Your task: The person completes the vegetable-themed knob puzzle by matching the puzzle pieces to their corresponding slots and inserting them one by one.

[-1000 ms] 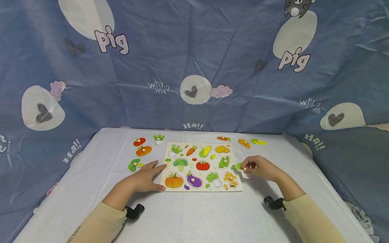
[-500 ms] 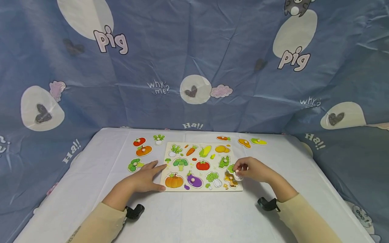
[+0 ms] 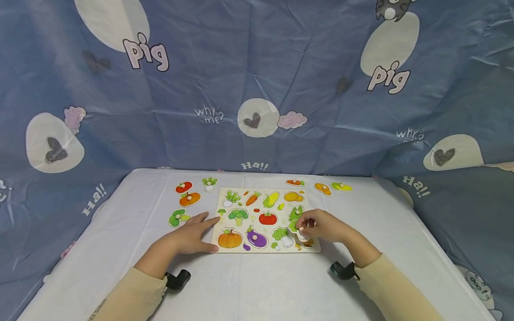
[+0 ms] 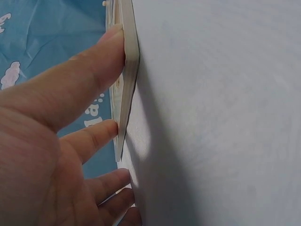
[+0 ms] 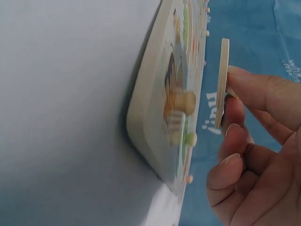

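Observation:
My right hand (image 3: 327,228) pinches the small knob of a bok choy puzzle piece (image 3: 294,226) between thumb and index finger. In the right wrist view the piece (image 5: 223,82) is edge-on, raised off the wooden vegetable puzzle board (image 3: 222,196). It overlaps the mushroom piece (image 3: 308,244) in the head view. Thumb and index finger of my left hand (image 3: 189,236) touch the board's left edge, fingers spread. A printed bok choy spot (image 3: 283,238) lies left of the held piece. An eggplant piece (image 3: 259,240) and a green leafy piece (image 3: 296,213) sit in the board, knobs showing.
Left of the board lie tomato (image 3: 184,187), pumpkin (image 3: 190,199), broccoli (image 3: 178,218) and radish (image 3: 209,184) pieces. Behind it to the right are carrot (image 3: 295,183), potato (image 3: 323,189) and corn (image 3: 341,187) pieces. A blue curtain (image 3: 321,147) hangs behind the white table (image 3: 257,290).
My right hand has carried the bok choy piece leftward, from beside the board's right edge to over its right part. The left hand stays at the board's left edge.

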Motion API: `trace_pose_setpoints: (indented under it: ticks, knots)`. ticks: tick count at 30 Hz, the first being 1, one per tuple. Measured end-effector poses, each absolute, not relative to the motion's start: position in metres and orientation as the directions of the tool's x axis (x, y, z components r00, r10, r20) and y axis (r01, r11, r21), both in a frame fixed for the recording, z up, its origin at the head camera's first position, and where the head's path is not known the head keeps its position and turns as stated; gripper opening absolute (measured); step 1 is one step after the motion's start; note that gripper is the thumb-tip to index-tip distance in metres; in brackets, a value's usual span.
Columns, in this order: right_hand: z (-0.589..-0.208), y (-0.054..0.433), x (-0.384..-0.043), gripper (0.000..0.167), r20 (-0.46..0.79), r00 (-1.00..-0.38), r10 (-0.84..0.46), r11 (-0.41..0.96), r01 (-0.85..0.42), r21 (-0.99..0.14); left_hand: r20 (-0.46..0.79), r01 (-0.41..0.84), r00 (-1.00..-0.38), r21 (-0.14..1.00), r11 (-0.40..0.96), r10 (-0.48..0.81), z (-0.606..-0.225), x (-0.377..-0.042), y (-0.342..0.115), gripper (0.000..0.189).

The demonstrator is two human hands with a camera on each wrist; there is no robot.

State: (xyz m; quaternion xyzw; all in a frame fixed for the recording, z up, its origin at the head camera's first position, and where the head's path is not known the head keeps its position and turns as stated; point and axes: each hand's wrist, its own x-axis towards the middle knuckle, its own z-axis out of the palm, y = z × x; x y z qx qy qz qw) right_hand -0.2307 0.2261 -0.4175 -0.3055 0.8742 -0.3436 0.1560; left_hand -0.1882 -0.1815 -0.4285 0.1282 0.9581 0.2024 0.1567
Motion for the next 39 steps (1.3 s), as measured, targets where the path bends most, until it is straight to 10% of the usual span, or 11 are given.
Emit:
trace_pose_setpoints:
  ticks: [39]
  knots:
    - [-0.427,0.181,-0.232,0.011,-0.133,-0.733,-0.668,0.599,-0.423,-0.68,-0.253,0.188,-0.913,0.434,0.881,0.319,-0.427,-0.187,-0.182,0.093]
